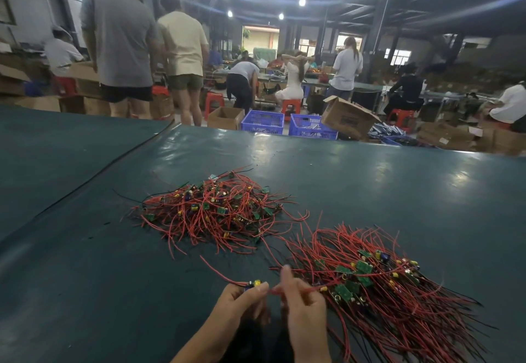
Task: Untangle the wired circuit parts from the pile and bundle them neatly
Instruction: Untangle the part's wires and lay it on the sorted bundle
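A big workshop hall with ceiling lamps stretches behind a dark green bench (pixel 370 180). Beyond the bench's far edge, people stand and sit at other tables among cardboard boxes (pixel 348 118), two blue crates (pixel 263 122) and red stools (pixel 213 100).

The tangled pile (pixel 210 211) of red-wired circuit parts lies on the bench near its middle, small green boards and yellow components mixed through the loops. To the right of the pile and nearer the person lies a second heap (pixel 378 285), where the wires run roughly parallel and the boards sit together near its middle. A few stray red wires bridge the gap between the pile and the heap.

Both hands are nearer the person than the pile, close together just above the bench, at the heap's left edge. The left hand (pixel 242 300) pinches a part (pixel 253 283) with a yellow component between thumb and fingertips; a red lead curves from it back toward the pile. The right hand (pixel 304 303) has its fingers curled round a wire (pixel 314 288) that runs on into the heap, with its index finger raised. A short red stretch spans the small gap between the two hands.
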Tool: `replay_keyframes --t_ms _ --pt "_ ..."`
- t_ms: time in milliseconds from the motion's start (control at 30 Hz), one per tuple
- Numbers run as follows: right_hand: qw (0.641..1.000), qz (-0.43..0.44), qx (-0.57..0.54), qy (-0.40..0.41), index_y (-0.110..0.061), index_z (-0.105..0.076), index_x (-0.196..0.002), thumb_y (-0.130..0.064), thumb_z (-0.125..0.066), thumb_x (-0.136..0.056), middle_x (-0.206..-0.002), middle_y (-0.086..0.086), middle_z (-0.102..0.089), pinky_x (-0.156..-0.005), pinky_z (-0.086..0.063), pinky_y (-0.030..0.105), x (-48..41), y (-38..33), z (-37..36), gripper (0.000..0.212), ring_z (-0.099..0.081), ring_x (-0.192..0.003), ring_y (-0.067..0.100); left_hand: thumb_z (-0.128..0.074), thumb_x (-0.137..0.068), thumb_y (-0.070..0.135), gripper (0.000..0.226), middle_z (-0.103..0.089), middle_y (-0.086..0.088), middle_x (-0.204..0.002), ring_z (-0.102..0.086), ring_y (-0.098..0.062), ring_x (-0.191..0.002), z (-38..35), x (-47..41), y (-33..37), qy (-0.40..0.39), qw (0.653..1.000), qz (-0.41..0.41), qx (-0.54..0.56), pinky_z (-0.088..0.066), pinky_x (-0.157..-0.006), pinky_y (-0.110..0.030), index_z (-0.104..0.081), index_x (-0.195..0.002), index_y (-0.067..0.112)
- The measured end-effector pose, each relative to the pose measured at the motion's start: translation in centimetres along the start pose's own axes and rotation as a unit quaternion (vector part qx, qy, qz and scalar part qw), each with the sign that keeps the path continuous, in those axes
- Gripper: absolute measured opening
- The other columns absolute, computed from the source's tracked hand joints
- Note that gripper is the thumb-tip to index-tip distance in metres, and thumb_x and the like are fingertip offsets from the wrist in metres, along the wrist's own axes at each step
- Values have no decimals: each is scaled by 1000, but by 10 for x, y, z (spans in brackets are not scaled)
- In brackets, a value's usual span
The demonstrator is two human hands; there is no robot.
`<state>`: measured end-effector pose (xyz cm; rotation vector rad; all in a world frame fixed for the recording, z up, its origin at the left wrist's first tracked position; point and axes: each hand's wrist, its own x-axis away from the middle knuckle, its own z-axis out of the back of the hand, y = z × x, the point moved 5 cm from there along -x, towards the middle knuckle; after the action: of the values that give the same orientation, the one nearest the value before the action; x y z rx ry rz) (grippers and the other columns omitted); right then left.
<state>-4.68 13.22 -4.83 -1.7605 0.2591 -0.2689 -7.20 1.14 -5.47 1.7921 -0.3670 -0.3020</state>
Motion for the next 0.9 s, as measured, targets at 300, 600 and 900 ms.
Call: replay_keyframes --t_ms 300,600,900 --pt "994 -106 5 30 -16 -53 -36 -39 -61 -92 -46 5 -49 -54 -45 25 0 12 0 62 -53 -48 19 -65 -84 50 51 -57 -9 -55 -54 -19 -52 -1 -2 0 29 999 39 -2 -44 -57 -25 -61 -50 11" --pt "942 -179 -249 133 -10 -49 -65 -47 -46 -100 -44 -3 -29 -29 -19 20 -5 11 21 51 -22 -30 8 -55 -94 20 35 -62 -9 -63 -56 -21 -60 28 -6 8 182 980 -41 -63 -48 -56 -25 -63 -61 10" --pt "944 -154 -255 141 -12 -58 -94 -37 -45 -103 -50 -2 -38 -30 -21 17 -8 12 25 29 -23 -31 7 -60 -90 40 47 -7 -1 -162 -17 -22 -145 64 -1 11 292 764 -68 -572 -26 -113 -43 -50 -135 35"
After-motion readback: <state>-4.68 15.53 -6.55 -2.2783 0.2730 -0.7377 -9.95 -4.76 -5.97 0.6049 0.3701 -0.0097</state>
